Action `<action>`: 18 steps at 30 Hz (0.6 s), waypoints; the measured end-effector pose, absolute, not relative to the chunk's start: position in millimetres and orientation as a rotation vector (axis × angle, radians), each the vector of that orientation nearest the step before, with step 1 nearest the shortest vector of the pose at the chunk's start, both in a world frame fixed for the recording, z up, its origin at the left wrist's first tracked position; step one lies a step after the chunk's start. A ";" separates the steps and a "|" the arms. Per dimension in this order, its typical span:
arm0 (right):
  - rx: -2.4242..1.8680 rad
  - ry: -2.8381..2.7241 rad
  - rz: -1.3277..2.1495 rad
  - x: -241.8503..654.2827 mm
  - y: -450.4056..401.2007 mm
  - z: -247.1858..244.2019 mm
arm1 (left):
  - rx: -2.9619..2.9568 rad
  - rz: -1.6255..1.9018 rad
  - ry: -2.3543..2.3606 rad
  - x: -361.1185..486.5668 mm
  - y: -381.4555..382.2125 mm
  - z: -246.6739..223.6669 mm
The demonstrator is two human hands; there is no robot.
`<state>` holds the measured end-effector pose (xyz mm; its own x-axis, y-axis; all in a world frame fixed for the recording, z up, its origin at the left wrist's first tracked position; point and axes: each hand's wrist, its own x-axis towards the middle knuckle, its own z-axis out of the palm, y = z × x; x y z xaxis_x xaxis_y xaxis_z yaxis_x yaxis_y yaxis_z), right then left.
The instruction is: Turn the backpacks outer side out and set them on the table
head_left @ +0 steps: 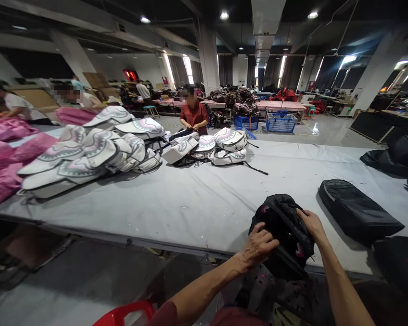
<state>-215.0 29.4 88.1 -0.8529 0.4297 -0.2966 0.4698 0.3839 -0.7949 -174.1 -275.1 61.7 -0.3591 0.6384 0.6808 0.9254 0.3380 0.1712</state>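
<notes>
A black fabric bag [282, 267] with small pink patches is held at the table's front edge, its opening facing me. My left hand [260, 246] is closed on the bag's left rim, fingers curled over the fabric. At the upper right side of the same bag, my right hand [311, 224] grips the cloth, with the thumb and fingers partly hidden by it. The bag's lower part hangs at the table edge, and its inside is dark.
On the grey-white table [190, 203], a black bag [357, 210] lies to the right, beside more black bags [397, 262]. White patterned backpacks [75, 165] are piled left. A person [194, 113] works across the table. A red stool [122, 314] is below.
</notes>
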 end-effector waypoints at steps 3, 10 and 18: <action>0.824 2.844 -1.008 -231.9 37.8 96.1 | -1.676 -0.473 -2.286 -145.6 -313.7 17.7; 0.650 3.132 -0.607 -223.4 -13.1 120.8 | -1.784 0.130 -3.046 -91.9 -322.1 -73.6; -0.479 3.836 -0.291 -170.2 -63.8 97.7 | -1.966 -0.433 -2.813 -171.9 -256.4 -9.1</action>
